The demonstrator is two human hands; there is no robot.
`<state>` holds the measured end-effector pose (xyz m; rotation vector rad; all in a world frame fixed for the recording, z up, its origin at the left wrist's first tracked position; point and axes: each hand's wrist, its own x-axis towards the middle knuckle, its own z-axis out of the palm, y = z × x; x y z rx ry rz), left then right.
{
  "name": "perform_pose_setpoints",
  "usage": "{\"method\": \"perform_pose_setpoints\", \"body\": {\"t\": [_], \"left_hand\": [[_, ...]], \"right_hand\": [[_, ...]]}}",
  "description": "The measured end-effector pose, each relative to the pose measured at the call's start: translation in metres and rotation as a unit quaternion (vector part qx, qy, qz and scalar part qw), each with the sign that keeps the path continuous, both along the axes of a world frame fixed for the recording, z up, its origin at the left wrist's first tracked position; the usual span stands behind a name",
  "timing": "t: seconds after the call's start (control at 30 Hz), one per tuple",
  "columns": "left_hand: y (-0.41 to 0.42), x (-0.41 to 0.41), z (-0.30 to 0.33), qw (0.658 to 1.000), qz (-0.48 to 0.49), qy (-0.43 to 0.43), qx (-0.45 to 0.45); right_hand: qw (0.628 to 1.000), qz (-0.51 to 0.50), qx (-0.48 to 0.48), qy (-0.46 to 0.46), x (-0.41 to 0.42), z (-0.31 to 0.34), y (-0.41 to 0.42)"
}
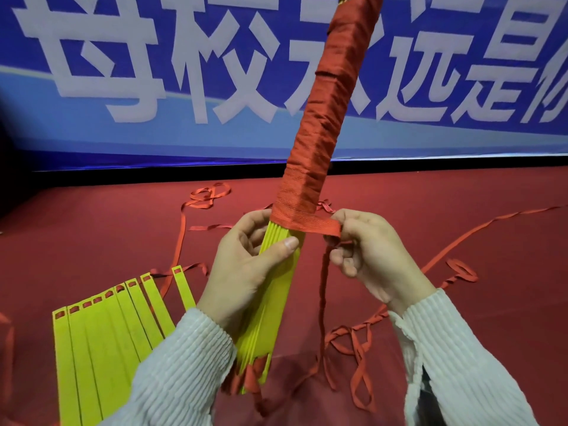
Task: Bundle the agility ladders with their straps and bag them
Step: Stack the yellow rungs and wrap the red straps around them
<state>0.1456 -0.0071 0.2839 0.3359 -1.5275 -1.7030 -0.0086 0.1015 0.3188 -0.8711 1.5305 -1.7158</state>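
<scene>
A stack of yellow ladder rungs (270, 305) stands tilted up and to the right, its upper length wound tightly in red strap (325, 118). My left hand (246, 265) grips the bare yellow part just below the wrapping, thumb across the front. My right hand (368, 250) pinches the flat red strap end (325, 227) where it comes off the lowest turn. The loose strap hangs down from that hand to the floor. A second ladder's yellow rungs (101, 342) lie fanned out on the floor at lower left.
Loose red strap (353, 339) lies in loops and tangles across the red carpet (461, 210), right and behind the bundle. A blue banner (153, 72) with large white characters stands along the back edge of the floor.
</scene>
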Motion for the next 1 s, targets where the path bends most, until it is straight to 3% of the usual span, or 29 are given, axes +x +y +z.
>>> {"method": "perform_pose_setpoints", "body": {"t": [0.1,0.33,0.47,0.6,0.77,0.9,1.0], "left_hand": [[0.001,0.0,0.0,1.0,-0.014,0.018,0.011],[-0.001,0.003,0.0,0.991,-0.073,0.043,0.105],[-0.007,0.002,-0.008,0.963,-0.198,0.093,0.157],[-0.004,0.004,-0.006,0.944,-0.282,0.104,0.138],[0.01,0.001,0.006,0.975,-0.209,0.019,0.073],[0.015,-0.002,-0.003,0.992,-0.119,-0.014,0.048],[0.003,0.003,-0.004,0.995,-0.087,-0.016,0.042]], "right_hand": [[0.998,0.041,-0.006,-0.054,-0.006,0.001,0.005],[0.994,0.023,-0.105,-0.005,-0.001,0.003,0.003],[0.991,0.061,-0.116,-0.013,0.005,-0.002,-0.005],[0.984,0.122,-0.127,0.003,0.007,-0.009,-0.007],[0.977,0.048,-0.17,0.116,0.017,-0.009,-0.01],[0.977,0.095,-0.119,0.148,0.007,-0.008,-0.004],[0.979,0.05,-0.061,0.189,-0.008,-0.01,0.003]]}}
